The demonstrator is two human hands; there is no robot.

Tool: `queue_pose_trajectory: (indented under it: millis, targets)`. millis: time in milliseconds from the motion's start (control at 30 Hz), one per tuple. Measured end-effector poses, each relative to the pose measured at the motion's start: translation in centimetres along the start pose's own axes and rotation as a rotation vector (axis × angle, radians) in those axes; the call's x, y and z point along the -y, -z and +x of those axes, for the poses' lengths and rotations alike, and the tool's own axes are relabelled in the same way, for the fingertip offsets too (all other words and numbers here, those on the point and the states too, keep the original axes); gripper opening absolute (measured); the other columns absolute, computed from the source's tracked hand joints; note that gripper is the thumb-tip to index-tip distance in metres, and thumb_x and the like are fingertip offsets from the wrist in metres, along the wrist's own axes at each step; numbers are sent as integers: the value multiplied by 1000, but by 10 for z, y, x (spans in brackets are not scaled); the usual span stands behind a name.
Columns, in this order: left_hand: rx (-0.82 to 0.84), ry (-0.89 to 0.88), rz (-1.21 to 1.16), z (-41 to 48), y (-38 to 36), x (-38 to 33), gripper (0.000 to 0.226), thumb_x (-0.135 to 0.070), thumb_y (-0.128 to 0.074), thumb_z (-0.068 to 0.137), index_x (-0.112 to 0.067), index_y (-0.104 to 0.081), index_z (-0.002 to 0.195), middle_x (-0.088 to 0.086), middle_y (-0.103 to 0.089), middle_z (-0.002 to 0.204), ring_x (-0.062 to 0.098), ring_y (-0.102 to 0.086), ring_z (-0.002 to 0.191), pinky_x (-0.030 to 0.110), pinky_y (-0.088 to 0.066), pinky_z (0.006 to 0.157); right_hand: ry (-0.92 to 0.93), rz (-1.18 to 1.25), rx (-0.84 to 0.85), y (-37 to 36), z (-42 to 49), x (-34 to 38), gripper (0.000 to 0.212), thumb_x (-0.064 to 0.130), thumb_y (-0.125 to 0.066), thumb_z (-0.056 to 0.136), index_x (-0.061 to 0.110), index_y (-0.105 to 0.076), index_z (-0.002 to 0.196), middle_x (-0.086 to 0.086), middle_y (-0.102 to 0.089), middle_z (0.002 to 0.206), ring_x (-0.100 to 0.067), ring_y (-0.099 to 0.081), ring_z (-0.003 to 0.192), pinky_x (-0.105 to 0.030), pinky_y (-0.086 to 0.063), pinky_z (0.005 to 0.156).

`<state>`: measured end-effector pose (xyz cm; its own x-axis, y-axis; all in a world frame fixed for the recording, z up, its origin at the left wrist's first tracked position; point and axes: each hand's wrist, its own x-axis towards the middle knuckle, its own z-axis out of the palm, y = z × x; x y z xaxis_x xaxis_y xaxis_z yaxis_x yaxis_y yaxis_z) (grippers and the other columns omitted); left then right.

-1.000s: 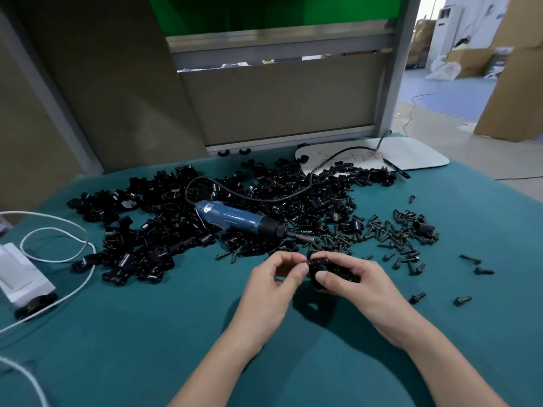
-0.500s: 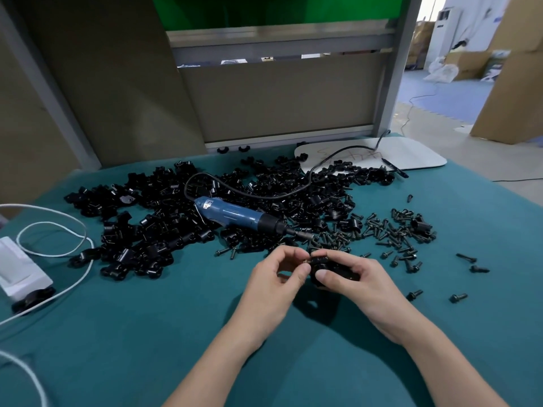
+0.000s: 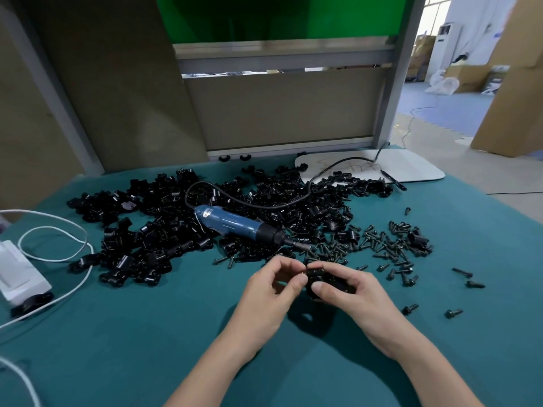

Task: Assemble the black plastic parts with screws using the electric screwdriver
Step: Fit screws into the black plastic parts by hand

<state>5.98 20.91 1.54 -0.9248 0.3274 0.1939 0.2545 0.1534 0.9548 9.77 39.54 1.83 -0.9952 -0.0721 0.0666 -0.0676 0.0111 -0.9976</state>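
My right hand (image 3: 349,292) grips a black plastic part (image 3: 316,276) just above the teal table, thumb across its front. My left hand (image 3: 271,284) meets it from the left, thumb and forefinger pinching something small at the part's left edge; what it pinches is too small to tell. The blue electric screwdriver (image 3: 238,226) lies behind my hands on a wide heap of black plastic parts (image 3: 164,230), its bit pointing right. Loose black screws (image 3: 388,248) are scattered to the right of it.
A white box (image 3: 17,274) with a looped white cable (image 3: 58,254) sits at the left edge. A white board (image 3: 411,168) lies at the back right. The screwdriver's black cord (image 3: 264,204) curls over the heap. A grey partition stands behind the table.
My hands have stayed together on the part, shifting slightly toward the heap. The left fingers have closed in tighter at the part's left edge.
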Motion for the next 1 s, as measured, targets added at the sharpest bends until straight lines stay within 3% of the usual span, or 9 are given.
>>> queue_pose_trajectory:
  millis: [67,133,200,300,467,600,767,867,1000]
  targets:
    - [-14,48,-49,-1,-2,-3,2,-40,-67,95,-38,-65,95,-15,-70,89,4,-62,77,22,-52,71,-3,-1,2,0,-1,0,32,36,-83,84,34,-77,115,-4,-79,105,-24,-74,100,-32,-58,94]
    - [-3,102,-67,-2,-3,-4,29,-56,-61,88,-28,-66,92,-11,-68,76,7,-61,69,23,-50,64,-4,-25,-3,0,-1,0,31,35,-80,85,35,-76,115,-3,-79,106,-26,-72,105,-34,-56,99]
    - [21,121,-34,-1,-3,-3,40,-59,-57,86,-21,-67,85,-7,-65,67,8,-59,62,21,-48,60,2,-52,-7,0,-1,1,29,33,-78,85,36,-76,115,0,-78,108,-22,-71,107,-31,-54,100]
    - [31,85,-46,0,-3,-4,30,-53,-58,88,-26,-67,80,-8,-65,68,6,-59,65,20,-48,61,6,-54,-1,1,-2,3,29,35,-77,85,37,-76,114,1,-78,107,-17,-71,105,-27,-54,98]
    - [14,11,36,1,-5,-3,9,-32,-65,96,-35,-63,88,-10,-66,79,6,-57,71,37,-52,70,5,-48,13,4,-3,1,27,31,-77,92,35,-75,118,0,-78,109,-19,-73,105,-29,-57,95]
    - [-14,-36,25,0,-8,-6,18,-25,-65,98,-43,-64,99,-16,-70,97,1,-64,84,17,-49,72,15,158,-24,7,1,3,26,25,-79,86,27,-78,113,-7,-77,114,-22,-73,108,-27,-58,88]
    - [12,-73,387,-8,-12,-2,16,-49,-50,100,-55,-48,115,-28,-57,103,-5,-54,83,11,-44,70,72,798,-374,33,4,14,40,17,-66,87,3,-65,124,-17,-74,121,-24,-75,102,-29,-62,79]
    - [-18,-169,697,2,-17,-7,25,-43,-38,106,-43,-45,130,-28,-50,110,-6,-53,93,12,-42,70,68,1035,-509,42,-2,15,46,22,-67,88,-2,-59,127,-18,-73,122,-26,-75,105,-27,-62,77]
    - [-4,-186,1089,25,-26,-9,31,-22,-36,109,-23,-43,139,-9,-56,118,9,-56,100,25,-47,70,42,1163,-542,42,-6,16,38,17,-66,96,-4,-58,127,-22,-73,119,-35,-73,109,-31,-64,77]
